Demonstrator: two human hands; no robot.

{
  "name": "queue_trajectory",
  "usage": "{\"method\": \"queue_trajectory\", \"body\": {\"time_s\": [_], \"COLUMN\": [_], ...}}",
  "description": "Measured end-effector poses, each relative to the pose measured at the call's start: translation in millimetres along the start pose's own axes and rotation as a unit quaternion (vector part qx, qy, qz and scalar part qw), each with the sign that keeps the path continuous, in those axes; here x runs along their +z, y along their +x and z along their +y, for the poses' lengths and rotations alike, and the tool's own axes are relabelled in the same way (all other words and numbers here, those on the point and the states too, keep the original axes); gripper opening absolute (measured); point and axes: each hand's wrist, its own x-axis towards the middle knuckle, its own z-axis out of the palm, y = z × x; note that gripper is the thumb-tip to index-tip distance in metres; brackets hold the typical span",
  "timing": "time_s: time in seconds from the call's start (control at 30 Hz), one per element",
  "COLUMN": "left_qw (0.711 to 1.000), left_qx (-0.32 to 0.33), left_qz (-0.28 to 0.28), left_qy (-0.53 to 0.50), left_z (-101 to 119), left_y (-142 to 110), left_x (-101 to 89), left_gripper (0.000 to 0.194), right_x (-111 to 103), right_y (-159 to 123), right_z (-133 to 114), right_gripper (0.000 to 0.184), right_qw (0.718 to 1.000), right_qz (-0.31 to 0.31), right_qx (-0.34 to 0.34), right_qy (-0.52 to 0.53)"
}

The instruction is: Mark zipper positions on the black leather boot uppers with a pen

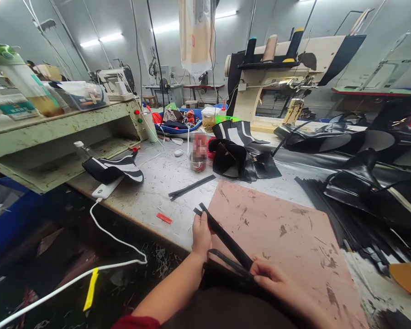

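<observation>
Slantwise, a long black strip (228, 240) runs between the left hand (202, 230) and right hand (265, 273) by the left edge of a pink mat (270, 219) on the worktop (150, 198). It could twist if either grip loosens, or catch on the dark band (228, 261) just beneath. The left hand pinches the far end, forearm angled forward; the right, nearer the body, pinches lower down, fingers curled. Beyond lies another black strip (193, 186).

Black strip (229, 241) partly hidden by right fingers (261, 267)
</observation>
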Motion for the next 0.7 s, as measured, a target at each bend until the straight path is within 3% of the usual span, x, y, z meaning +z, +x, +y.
{"method": "queue_trajectory", "body": {"time_s": [0.27, 0.37, 0.47, 0.57, 0.7], "left_qw": [1.000, 0.999, 0.993, 0.982, 0.976], "left_qx": [-0.005, -0.022, -0.047, -0.063, -0.031], "left_qz": [-0.001, -0.019, -0.073, -0.117, -0.097], "left_qy": [0.011, 0.033, 0.081, 0.134, 0.192], "left_z": [1, 9, 19, 25, 21], "left_y": [-4, 0, 18, 48, 89], "left_x": [-0.4, 4.4, 24.5, 63.2, 110.8], "left_gripper": [0.038, 0.032, 0.020, 0.017, 0.027], "right_x": [2, -10, -47, -99, -148], "right_y": [-4, -6, 0, 7, 2], "right_z": [-1, -8, -17, -25, -31], "right_gripper": [0.024, 0.022, 0.021, 0.017, 0.014], "right_qw": [1.000, 0.999, 0.993, 0.970, 0.937], "right_qz": [-0.025, -0.013, 0.064, 0.168, 0.308], "right_qx": [0.002, -0.008, -0.026, -0.028, -0.021], "right_qy": [-0.003, -0.036, -0.097, -0.171, -0.165]}}
